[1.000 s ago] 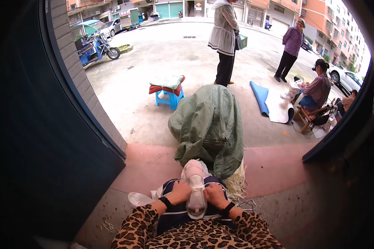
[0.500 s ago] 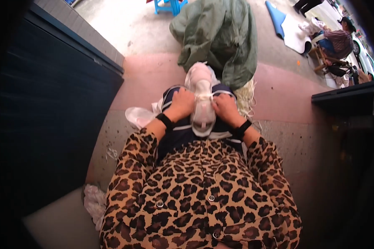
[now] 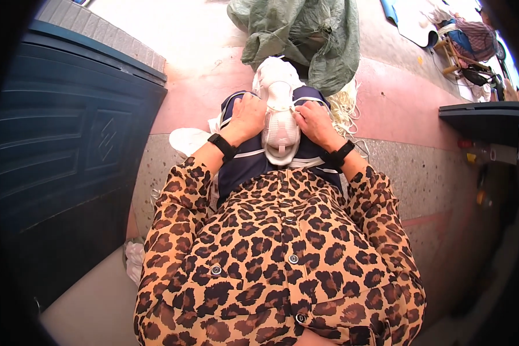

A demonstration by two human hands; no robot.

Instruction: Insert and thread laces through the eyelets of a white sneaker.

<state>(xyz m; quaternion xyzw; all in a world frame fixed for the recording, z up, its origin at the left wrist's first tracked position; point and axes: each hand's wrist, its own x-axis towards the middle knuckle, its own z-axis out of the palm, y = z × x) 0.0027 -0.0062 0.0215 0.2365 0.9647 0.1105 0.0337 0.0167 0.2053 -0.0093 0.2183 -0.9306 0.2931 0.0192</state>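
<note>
Across my lap, over dark blue trousers [image 3: 249,160], lies a white shoe upper [image 3: 281,137] with a pale pink tongue and a rounded end toward me. My left hand [image 3: 248,118] is closed at its left edge, around the middle. At the opposite edge, my right hand [image 3: 317,123] has thumb and fingers pinched together beside the eyelet area. What sits between the fingers of either hand is too small to make out; a thin white lace seems to cross the upper between them. Another white shoe piece [image 3: 187,140] lies left of my legs.
A large green woven sack [image 3: 305,40] stands just beyond my knees. Cream laces [image 3: 346,109] hang in a bundle at the right knee. A dark blue door [image 3: 69,138] rises on the left, and a dark ledge [image 3: 478,118] is at right. Another person [image 3: 476,39] sits far right.
The view has tilted, so the sack, lap and hands appear higher in the picture. Both hands stay at the sides of the shoe upper, with little visible change in their grip.
</note>
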